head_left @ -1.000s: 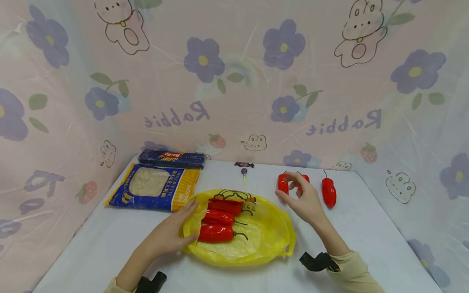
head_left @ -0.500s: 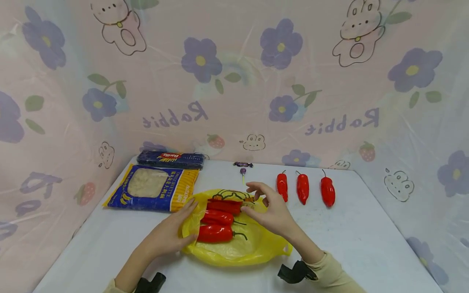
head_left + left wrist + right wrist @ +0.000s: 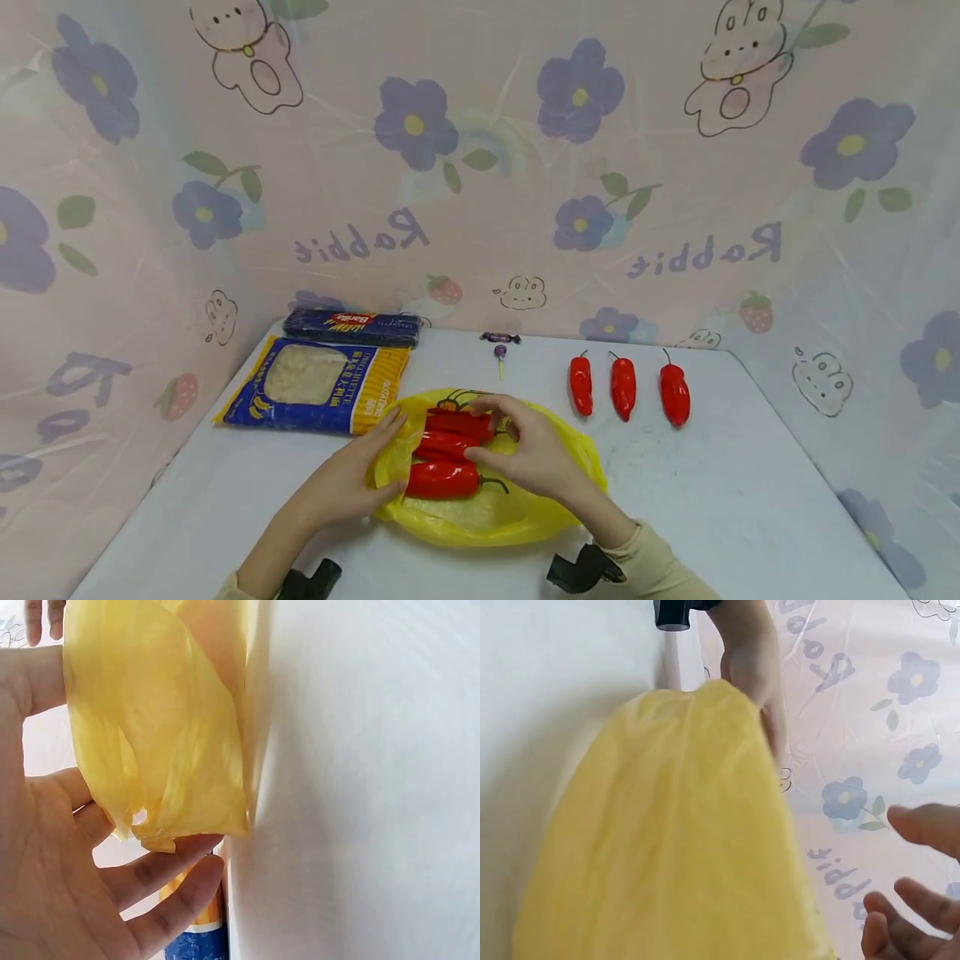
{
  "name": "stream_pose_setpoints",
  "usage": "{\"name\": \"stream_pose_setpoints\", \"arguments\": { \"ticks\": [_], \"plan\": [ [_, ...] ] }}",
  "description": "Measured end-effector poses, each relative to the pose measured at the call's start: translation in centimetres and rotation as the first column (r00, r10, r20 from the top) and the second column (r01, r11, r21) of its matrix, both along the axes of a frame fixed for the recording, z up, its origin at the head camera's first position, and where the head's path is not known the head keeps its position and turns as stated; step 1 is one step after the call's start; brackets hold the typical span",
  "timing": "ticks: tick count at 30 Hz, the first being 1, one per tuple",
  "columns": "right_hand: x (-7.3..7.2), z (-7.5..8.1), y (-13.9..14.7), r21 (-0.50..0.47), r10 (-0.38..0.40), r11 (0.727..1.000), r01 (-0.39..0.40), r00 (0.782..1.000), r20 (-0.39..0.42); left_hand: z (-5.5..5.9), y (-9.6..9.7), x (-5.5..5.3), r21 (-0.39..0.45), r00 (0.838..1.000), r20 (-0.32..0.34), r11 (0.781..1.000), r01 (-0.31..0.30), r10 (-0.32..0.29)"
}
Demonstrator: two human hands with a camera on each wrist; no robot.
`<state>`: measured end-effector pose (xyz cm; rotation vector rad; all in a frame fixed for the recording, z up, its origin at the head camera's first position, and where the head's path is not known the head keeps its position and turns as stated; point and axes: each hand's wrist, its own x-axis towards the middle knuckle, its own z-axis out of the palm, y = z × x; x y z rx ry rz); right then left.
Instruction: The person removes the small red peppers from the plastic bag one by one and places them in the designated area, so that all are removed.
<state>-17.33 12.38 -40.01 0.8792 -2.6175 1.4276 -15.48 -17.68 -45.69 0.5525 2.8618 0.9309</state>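
Note:
A yellow plastic bag (image 3: 487, 529) lies in the middle of the white table with its mouth spread. Inside it, three glossy red chili peppers (image 3: 442, 481) lie in a row, green stems pointing right. My left hand (image 3: 348, 479) rests against the bag's left end, thumb and fingers spread along its edge; the left wrist view shows loosely extended fingers beside the yellow plastic (image 3: 157, 720). My right hand (image 3: 536, 454) hovers over the bag, thumb and fingers parted above the peppers with nothing between them. It hides part of the middle pepper's stem end.
Three more red chili peppers (image 3: 622, 388) lie in a line at the back right. A lollipop (image 3: 500, 353) and a wrapped candy (image 3: 500, 337) are at the back middle. An orecchiette pack (image 3: 311, 383) and a Barilla spaghetti pack (image 3: 351, 327) lie at the back left.
My right hand has moved left from the loose peppers to above the peppers in the bag, holding nothing. My left hand has stayed at the bag's left end.

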Motion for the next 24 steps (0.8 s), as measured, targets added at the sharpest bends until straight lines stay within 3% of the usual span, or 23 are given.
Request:
{"name": "stream_pose_setpoints", "arguments": {
  "ticks": [5, 10, 16, 24],
  "plan": [
    [-0.4, -1.3, -0.3, 0.07, 0.097, 0.993, -0.097, 0.995, -0.002, 0.3, 0.0, 0.1, -0.005, 1.0, -0.002, 1.0, -0.006, 0.006],
    [-0.8, -2.9, -0.1, 0.204, 0.19, 0.962, -0.18, 0.981, -0.029, 0.0, 0.0, 0.1, 0.004, 1.0, 0.003, 1.0, -0.005, 0.005],
    [-0.9, -4.3, -0.3, 0.268, 0.191, 0.946, -0.183, 0.982, -0.005, -0.1, 0.0, 0.1, 0.001, 1.0, 0.01, 1.0, -0.01, 0.01],
    [-1.0, -5.0, -0.4, 0.316, 0.196, 0.932, -0.179, 0.98, -0.023, 0.1, 0.1, 0.2, 0.007, 1.0, 0.011, 1.0, -0.01, 0.009]
  ]
}}
